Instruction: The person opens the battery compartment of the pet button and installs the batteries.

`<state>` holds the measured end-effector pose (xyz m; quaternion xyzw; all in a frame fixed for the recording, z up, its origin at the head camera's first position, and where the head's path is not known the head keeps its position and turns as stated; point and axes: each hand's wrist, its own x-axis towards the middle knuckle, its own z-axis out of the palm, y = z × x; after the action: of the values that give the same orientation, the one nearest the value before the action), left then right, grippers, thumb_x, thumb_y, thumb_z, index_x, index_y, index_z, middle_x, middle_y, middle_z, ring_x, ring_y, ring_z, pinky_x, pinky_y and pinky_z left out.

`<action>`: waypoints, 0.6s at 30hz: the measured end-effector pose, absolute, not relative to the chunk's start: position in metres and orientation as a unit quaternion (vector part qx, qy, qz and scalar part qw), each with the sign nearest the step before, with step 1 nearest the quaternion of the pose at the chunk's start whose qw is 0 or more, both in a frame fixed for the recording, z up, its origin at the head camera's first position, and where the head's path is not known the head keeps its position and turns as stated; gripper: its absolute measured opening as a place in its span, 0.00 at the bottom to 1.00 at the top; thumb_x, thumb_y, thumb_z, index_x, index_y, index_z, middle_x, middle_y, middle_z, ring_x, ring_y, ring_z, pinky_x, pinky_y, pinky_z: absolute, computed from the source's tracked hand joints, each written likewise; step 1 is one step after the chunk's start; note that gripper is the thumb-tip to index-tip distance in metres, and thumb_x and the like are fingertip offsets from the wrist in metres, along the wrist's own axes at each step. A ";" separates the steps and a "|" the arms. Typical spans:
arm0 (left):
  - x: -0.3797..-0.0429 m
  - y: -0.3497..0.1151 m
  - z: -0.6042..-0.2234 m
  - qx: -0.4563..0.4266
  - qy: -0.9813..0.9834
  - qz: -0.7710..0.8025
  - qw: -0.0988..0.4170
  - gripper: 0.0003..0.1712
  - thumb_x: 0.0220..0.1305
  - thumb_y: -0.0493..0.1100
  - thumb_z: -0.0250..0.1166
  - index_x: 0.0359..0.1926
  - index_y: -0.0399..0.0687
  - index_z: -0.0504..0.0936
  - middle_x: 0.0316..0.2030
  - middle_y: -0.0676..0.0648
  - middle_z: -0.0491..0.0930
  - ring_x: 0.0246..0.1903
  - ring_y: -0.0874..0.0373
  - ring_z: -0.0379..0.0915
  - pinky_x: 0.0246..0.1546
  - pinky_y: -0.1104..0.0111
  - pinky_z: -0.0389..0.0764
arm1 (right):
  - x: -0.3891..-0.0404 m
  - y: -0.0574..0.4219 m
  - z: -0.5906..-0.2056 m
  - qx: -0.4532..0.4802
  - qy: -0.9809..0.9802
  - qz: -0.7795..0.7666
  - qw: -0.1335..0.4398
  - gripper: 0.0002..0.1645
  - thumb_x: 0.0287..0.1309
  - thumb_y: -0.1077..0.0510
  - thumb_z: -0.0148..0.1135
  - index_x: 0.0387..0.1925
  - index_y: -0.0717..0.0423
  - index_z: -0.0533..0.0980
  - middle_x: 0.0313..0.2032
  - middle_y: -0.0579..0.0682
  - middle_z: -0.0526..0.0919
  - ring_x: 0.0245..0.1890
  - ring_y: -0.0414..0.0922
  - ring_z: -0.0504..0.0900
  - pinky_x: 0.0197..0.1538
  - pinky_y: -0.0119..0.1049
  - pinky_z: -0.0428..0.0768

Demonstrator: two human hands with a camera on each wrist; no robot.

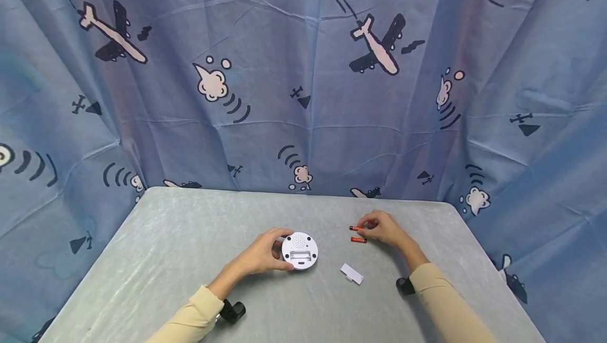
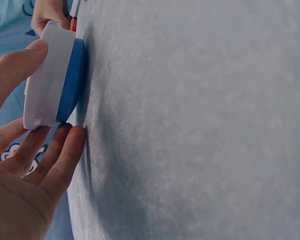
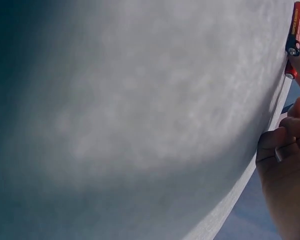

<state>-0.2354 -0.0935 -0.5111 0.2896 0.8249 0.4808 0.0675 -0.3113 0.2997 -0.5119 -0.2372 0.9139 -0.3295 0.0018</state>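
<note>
My left hand (image 1: 264, 252) grips a round white device (image 1: 300, 243) by its edge, thumb on one side and fingers on the other. Its face with an uncovered battery compartment (image 1: 300, 256) points up; a blue lower part (image 2: 72, 80) shows in the left wrist view. At the right, thumb and forefinger of my right hand (image 1: 383, 228) pinch the farther red-and-black battery (image 1: 354, 228), partly hidden by the fingers. A second such battery (image 1: 358, 239) lies just nearer on the table. The white battery cover (image 1: 352, 273) rests between the two hands, toward me.
The pale grey table (image 1: 189, 222) ends at a blue curtain (image 1: 265, 95) with airplane prints. Black wrist devices sit at the left cuff (image 1: 232, 312) and the right cuff (image 1: 405, 286).
</note>
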 end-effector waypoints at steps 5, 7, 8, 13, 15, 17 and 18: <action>-0.235 -0.094 -0.512 0.294 0.824 0.480 0.064 0.47 0.48 0.40 0.84 0.67 0.34 0.72 0.58 0.40 0.74 0.46 0.52 0.79 0.37 0.65 0.84 | -0.310 0.297 -0.512 -0.226 0.913 -0.340 -0.002 0.05 0.54 0.62 0.77 0.32 0.53 0.87 0.29 0.47 0.77 0.31 0.45 0.71 0.33 0.37 0.70; -0.235 -0.094 -0.512 0.295 0.824 0.480 0.064 0.47 0.48 0.40 0.84 0.67 0.34 0.72 0.59 0.40 0.74 0.46 0.53 0.79 0.37 0.66 0.84 | -0.309 0.297 -0.512 -0.219 0.910 -0.352 -0.001 0.05 0.54 0.62 0.77 0.32 0.54 0.86 0.29 0.48 0.76 0.31 0.45 0.70 0.33 0.37 0.70; -0.235 -0.094 -0.512 0.295 0.823 0.480 0.064 0.47 0.48 0.40 0.84 0.67 0.34 0.72 0.59 0.40 0.74 0.46 0.52 0.79 0.37 0.66 0.84 | -0.308 0.297 -0.512 -0.213 0.908 -0.360 0.000 0.05 0.54 0.62 0.77 0.32 0.54 0.86 0.29 0.48 0.76 0.31 0.45 0.70 0.33 0.36 0.69; -0.236 -0.093 -0.513 0.294 0.821 0.484 0.067 0.47 0.48 0.39 0.84 0.67 0.34 0.72 0.59 0.40 0.74 0.47 0.52 0.79 0.38 0.67 0.84 | -0.303 0.295 -0.511 -0.198 0.900 -0.388 -0.003 0.05 0.55 0.62 0.77 0.34 0.55 0.86 0.29 0.48 0.75 0.31 0.45 0.70 0.32 0.35 0.68; -0.236 -0.094 -0.513 0.293 0.821 0.486 0.068 0.46 0.48 0.39 0.84 0.67 0.34 0.72 0.59 0.40 0.74 0.48 0.52 0.79 0.38 0.67 0.84 | -0.301 0.295 -0.510 -0.202 0.898 -0.392 -0.007 0.05 0.56 0.62 0.76 0.34 0.55 0.86 0.29 0.48 0.75 0.30 0.45 0.70 0.31 0.35 0.68; -0.236 -0.094 -0.513 0.292 0.821 0.486 0.068 0.46 0.48 0.39 0.84 0.67 0.35 0.72 0.58 0.40 0.74 0.48 0.52 0.79 0.38 0.67 0.84 | -0.298 0.293 -0.509 -0.205 0.895 -0.395 -0.011 0.05 0.56 0.61 0.77 0.35 0.54 0.86 0.29 0.48 0.75 0.30 0.45 0.70 0.31 0.35 0.68; -0.236 -0.094 -0.513 0.293 0.821 0.485 0.068 0.46 0.48 0.39 0.84 0.67 0.35 0.72 0.58 0.41 0.74 0.48 0.52 0.78 0.38 0.67 0.84 | -0.297 0.293 -0.508 -0.206 0.894 -0.397 -0.012 0.05 0.56 0.61 0.77 0.35 0.53 0.86 0.29 0.48 0.75 0.30 0.44 0.69 0.31 0.34 0.68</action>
<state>-0.2360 -0.0937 -0.5131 0.2928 0.8212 0.4850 0.0680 -0.2970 0.2927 -0.5078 -0.2064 0.8940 -0.3974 -0.0120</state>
